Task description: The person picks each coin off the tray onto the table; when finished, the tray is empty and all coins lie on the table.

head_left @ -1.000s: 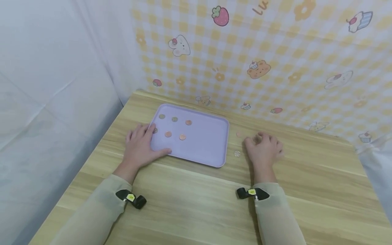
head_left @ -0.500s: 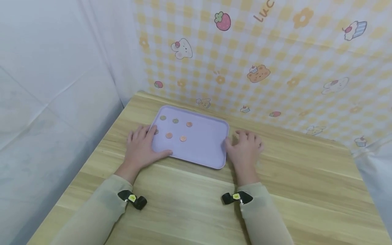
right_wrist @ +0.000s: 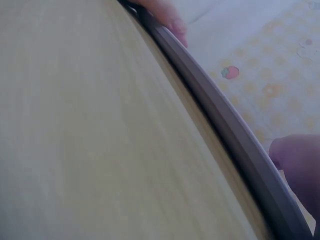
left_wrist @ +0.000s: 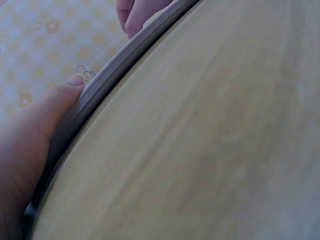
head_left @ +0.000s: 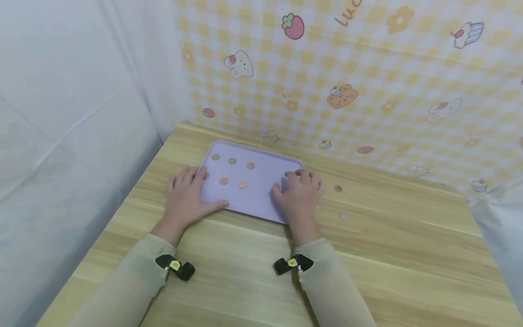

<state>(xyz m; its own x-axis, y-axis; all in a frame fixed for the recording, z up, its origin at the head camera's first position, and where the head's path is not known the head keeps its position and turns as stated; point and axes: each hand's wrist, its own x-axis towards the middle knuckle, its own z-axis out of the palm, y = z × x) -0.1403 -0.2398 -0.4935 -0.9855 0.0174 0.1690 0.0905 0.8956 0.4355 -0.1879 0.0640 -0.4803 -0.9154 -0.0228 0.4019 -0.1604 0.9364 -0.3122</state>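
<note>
Lilac tray lay partly beneath my half-curled right hand, whose grip I couldn't tell; my left hand, spread, touched the tray's corner. Light pressure, I judged, would keep nearby coins still.

Behind the tray, up and to its right, brown lettering on the checked cloth reads "lu", followed by a letter cut off by the head view's top edge. On the tray's near side, a left yellow label and a right yellow label, each on a black wrist device, carry dark marks too small to read. Coins in the tray show no legible markings.
</note>
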